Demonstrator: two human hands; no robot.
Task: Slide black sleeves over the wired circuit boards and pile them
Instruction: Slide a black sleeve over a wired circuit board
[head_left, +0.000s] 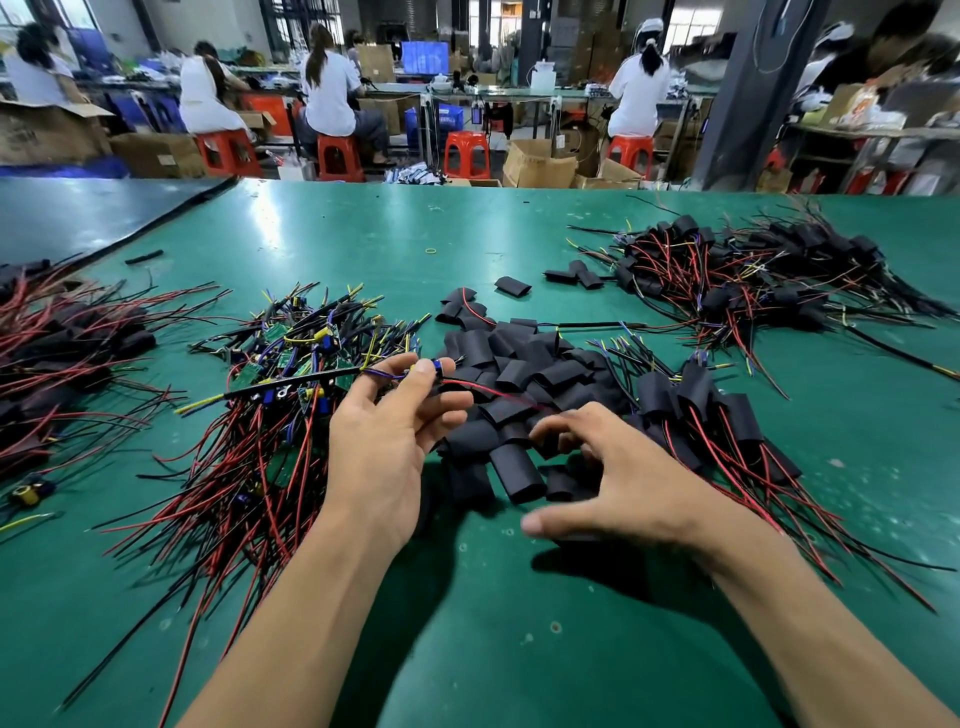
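Assembly work at a green bench (363, 234), as my remote feed shows it.
Nearest my camera, the left hand (384, 441) pinches one wired circuit board (439, 366) between thumb and fingers, its red wire trailing right. The right hand (623, 483), blurred, hangs over the heap of loose black sleeves (514, 374) with fingers spread and loosely curled, thumb apart, and I see nothing gripped in it. Just left of the left hand lies the tangle of bare boards (291, 353) with red, black and yellow leads. Sleeved boards (691, 400) are piled just beyond the right hand, with a larger pile (727, 275) at the far right and a third pile (67, 343) at the left edge. Beyond the bench, workers (327, 88) sit on red stools (340, 156), backs to the camera.
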